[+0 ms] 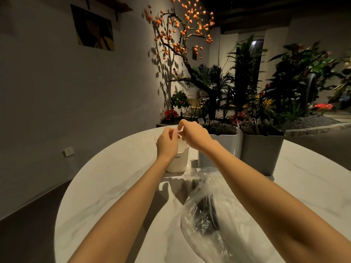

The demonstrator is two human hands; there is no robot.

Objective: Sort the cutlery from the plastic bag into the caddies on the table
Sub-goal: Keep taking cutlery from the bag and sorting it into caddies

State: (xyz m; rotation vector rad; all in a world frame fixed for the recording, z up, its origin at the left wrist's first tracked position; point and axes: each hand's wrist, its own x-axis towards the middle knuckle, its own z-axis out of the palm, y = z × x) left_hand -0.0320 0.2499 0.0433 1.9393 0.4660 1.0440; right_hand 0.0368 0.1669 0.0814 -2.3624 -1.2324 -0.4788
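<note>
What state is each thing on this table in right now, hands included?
Plastic bag: lying open on the table, dark cutlery still inside.
White caddy: upright, holding cutlery.
Grey caddy: upright, holding cutlery.
White tub: upright, behind the hands.
Left hand: fingers curled, pinching something small and pale above the tub.
Right hand: pinching the same item.

The counter (pixel 117 179) looks like smooth, faintly veined white marble with a soft sheen. The plastic bag (pixel 224 215) is thin, clear and crinkled, catching glossy highlights. Both caddies (pixel 260 152) look like matt, smooth grey-white plastic.
</note>
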